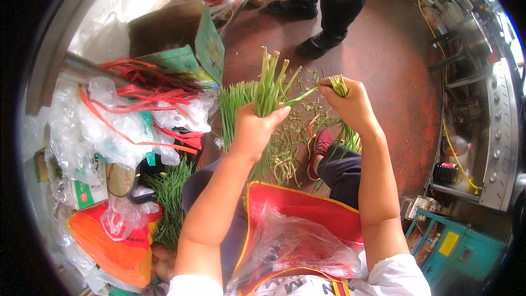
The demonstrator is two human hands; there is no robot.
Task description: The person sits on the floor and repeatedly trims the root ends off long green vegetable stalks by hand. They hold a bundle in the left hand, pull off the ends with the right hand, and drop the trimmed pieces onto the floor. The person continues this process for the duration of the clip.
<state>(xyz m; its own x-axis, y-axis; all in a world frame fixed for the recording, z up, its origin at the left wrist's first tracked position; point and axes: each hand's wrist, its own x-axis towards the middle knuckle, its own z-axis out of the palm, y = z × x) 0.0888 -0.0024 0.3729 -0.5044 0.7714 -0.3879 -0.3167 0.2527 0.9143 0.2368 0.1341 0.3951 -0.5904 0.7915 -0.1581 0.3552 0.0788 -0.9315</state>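
Note:
My left hand [259,125] is closed around a bunch of green stalks [269,86], pale cut ends up, that look like garlic chives or garlic scapes. My right hand [347,100] holds a smaller bunch [338,86], its green leaves hanging below the fist. Thumb and forefinger of that hand touch the tip of one stalk [304,96] that slants out of the left bunch. Beyond my left hand stands a dense row of upright green stalks [236,107]. Trimmings [285,160] lie scattered on the floor between my legs.
An open cardboard box [176,49], red ties [152,94] and plastic bags [111,119] are at the left, with more greens [172,201] by my left leg. Ahead, a person in dark trousers [335,4] stands on the reddish floor [394,90]. A metal stove [497,131] lines the right.

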